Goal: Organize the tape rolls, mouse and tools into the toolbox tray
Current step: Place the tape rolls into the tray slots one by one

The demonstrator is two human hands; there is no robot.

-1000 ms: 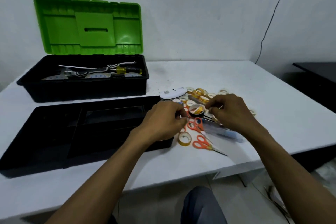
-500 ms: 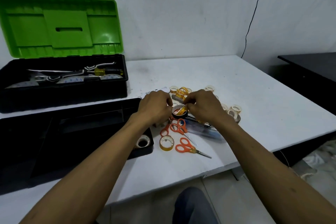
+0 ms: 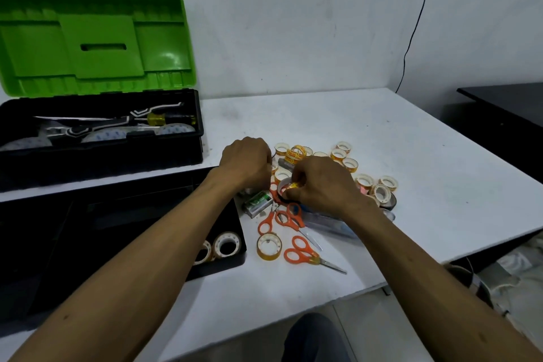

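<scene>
Head view: a person is sorting at a white table [image 3: 426, 161].
Step in hand: gathering tape rolls [image 3: 346, 156] from the pile; two rolls [image 3: 224, 244] are already lying in the toolbox tray [image 3: 117, 214], at eight o'clock from the pile.
Right hand [image 3: 320, 185]: pinching a yellow-printed roll [image 3: 293, 184].
Left hand [image 3: 245, 163]: curling over the pile's ten o'clock edge; grasp hidden, cannot tell.
Scissors [image 3: 299, 254]: lying at six o'clock.
Mouse: not showing.
Next, likely: lifting, then carrying toward nine o'clock over the tray's rim.
</scene>
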